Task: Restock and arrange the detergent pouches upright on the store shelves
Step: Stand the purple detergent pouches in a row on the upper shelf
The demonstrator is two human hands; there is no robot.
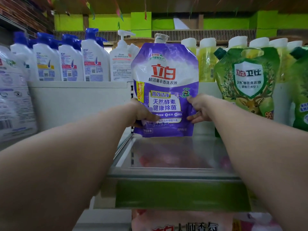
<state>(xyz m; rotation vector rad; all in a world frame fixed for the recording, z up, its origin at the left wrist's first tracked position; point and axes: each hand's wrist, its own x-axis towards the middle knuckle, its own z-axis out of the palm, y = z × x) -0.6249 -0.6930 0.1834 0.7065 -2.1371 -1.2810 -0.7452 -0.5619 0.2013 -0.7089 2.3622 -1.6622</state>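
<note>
A purple and white detergent pouch [165, 84] with a grey spout cap stands upright at the back of a glass shelf [168, 154]. Its bottom edge rests on the glass. My left hand [141, 112] grips the pouch's lower left side, thumb across the front. My right hand [199, 108] holds the lower right edge, fingers pinching the front. A green detergent pouch [246, 80] stands upright just right of it, and another green pouch [301, 97] shows at the frame's right edge.
White bottles with blue pump caps [71, 59] fill a raised shelf to the left. Yellow bottles with white caps [206, 59] line up behind the pouches. A white pack [13, 97] sits far left. A pink pouch [181, 220] lies on the shelf below.
</note>
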